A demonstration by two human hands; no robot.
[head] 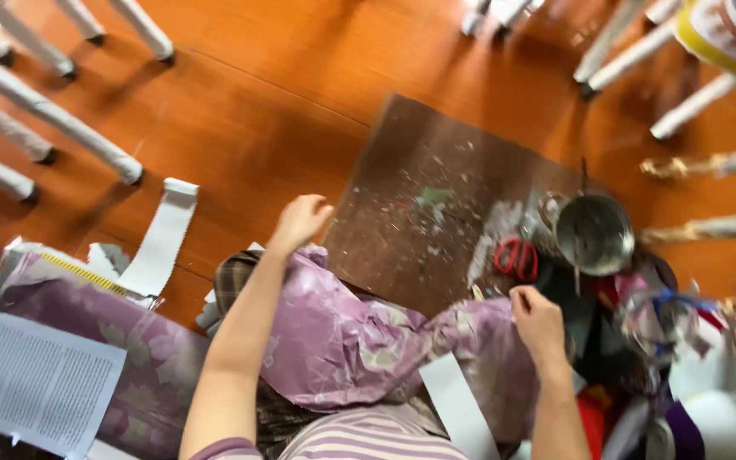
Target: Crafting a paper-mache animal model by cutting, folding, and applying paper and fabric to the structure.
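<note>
My left hand (300, 221) reaches forward over the wooden floor, fingers loosely curled, holding nothing I can make out, just past the edge of a crumpled purple floral paper (342, 341) spread over my lap. My right hand (537, 322) hovers with fingers curled near red-handled scissors (514, 257) and a metal pot (594, 234); whether it grips something small is unclear. A white paper strip (457, 405) lies on the purple paper near my right forearm.
A brown board (419, 196) littered with paper scraps lies ahead. A long white paper strip (161, 238) and a printed sheet (36, 383) are at the left. White chair legs (53, 119) stand around. A heap of colourful scraps (658, 332) sits at the right.
</note>
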